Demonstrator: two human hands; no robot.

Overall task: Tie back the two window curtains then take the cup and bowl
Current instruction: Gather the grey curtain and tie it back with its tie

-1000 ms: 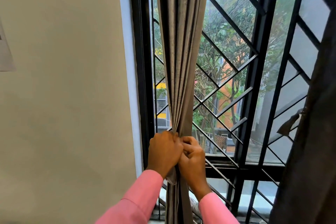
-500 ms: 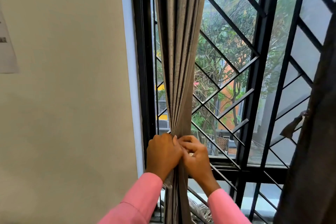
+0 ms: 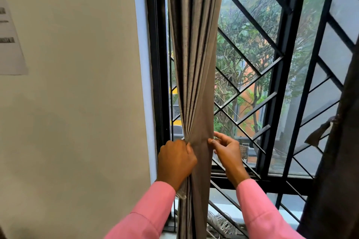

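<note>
Grey-brown curtain (image 3: 194,60) gathered into a narrow bunch at the left side of the window, both hands at its waist.

Head view: left hand (image 3: 175,162) closed into a fist around the bunched folds, pinching them tight; right hand (image 3: 228,153) loosened, fingers (image 3: 219,135) spread, thumb tip just touching the curtain's right edge. Pink sleeves (image 3: 153,213) on both forearms. Black window grille (image 3: 270,68) just behind the fabric, green trees beyond. Second, darker curtain (image 3: 338,161) hanging at the far right edge, well apart. Beige wall (image 3: 77,103) to the left, with a paper sheet (image 3: 9,44) stuck on it. Cup and bowl not in frame.
</note>
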